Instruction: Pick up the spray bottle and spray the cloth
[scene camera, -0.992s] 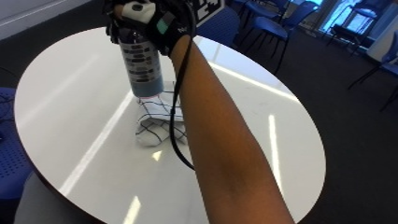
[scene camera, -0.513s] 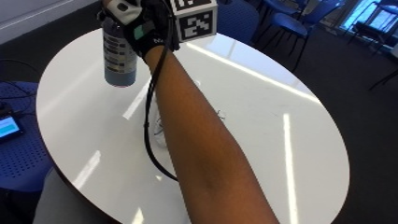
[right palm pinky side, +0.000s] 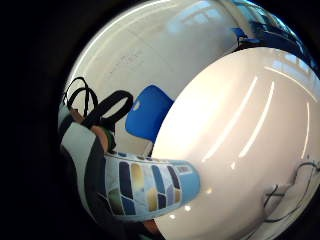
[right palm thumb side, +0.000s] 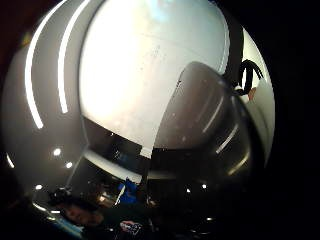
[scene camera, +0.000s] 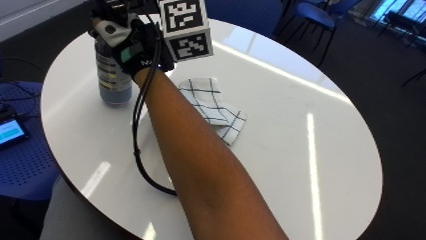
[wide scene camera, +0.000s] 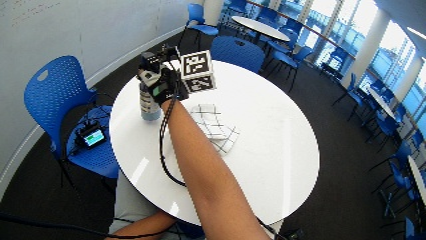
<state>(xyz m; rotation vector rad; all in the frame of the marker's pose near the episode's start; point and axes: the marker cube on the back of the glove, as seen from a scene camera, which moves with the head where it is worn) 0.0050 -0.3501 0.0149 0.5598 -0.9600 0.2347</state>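
Upper left of the outside view: the spray bottle (scene camera: 112, 75) stands on the bench (scene camera: 333, 150), gloved right hand (scene camera: 136, 50) wrapped round its top, fingers gripping. Checked cloth (scene camera: 213, 107) lies centre-frame, well apart; spraying from here risks wetting bare bench.

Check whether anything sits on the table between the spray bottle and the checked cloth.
Nothing visible does. The spray bottle stands upright near the round white table's edge, with the gloved right hand at its upper part. The checked cloth lies crumpled beside it, with only bare tabletop between; the forearm crosses above part of the cloth.
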